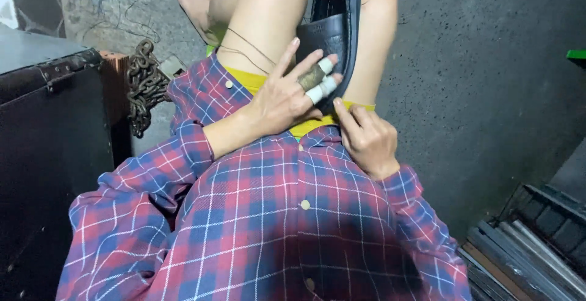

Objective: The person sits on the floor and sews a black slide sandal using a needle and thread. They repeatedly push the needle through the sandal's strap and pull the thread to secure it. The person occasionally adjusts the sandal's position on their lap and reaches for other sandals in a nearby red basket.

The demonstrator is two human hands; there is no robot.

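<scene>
Black leather shoe (334, 29) lies sole-side toward the person, propped between the bare knees, running up to the top edge of frame. Everything below is placed rel. to that shoe.

Left hand (287, 96) presses flat vs. the shoe's near end, fingers spread wide, not curled round it; grip open, just bracing. Two fingers wear white tape wraps (321, 87), one more has a brownish wrap beside them, all touching the shoe edge.

Right hand (366, 139) sits just below the shoe's near end, fingers curled in, thumb and forefinger pinched together at the shoe's lower edge. Grip closed; can't tell what, if anything, is pinched. A thin dark thread (250, 47) crosses the thigh left of the shoe.

Below the shoe: yellow shorts hem (250, 80), then red-blue plaid shirt (268, 215) w/ pale buttons filling the lower frame.

Far left of the shoe: rusty chain (143, 84) heaped on the concrete floor (476, 63), next to a dark trunk (49, 142) w/ riveted edge. Lower right of the shoe: stacked dark slats (525, 252).
</scene>
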